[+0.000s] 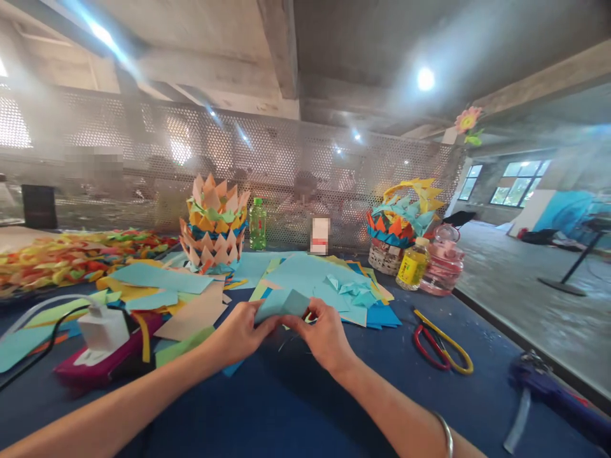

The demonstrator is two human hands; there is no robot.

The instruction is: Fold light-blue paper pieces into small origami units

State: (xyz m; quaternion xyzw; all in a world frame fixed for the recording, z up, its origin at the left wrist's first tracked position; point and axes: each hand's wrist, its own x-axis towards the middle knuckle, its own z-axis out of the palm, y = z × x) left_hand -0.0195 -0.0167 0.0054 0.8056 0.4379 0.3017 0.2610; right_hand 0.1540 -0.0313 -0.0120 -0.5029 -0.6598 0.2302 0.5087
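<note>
Between my two hands is a light blue piece of paper (286, 305), bent along a crease and raised just above the table. My left hand (245, 331) pinches its left end between thumb and fingers. At the right end, my right hand (324, 331) grips the same paper, its thumb close to the left thumb. Right behind the hands lies a stack of light blue paper sheets (291, 273), with yellow, green and darker blue sheets under it. Several small folded light blue paper pieces (356, 292) rest on that stack.
Scissors (442, 343) with red and yellow handles and a glue gun (548, 388) lie at right. A maroon power strip (109, 356) sits left. Paper baskets (212, 248), a green bottle (258, 226), a yellow-labelled bottle (413, 266) and a pink bottle (443, 264) stand behind, before a perforated screen (277, 172).
</note>
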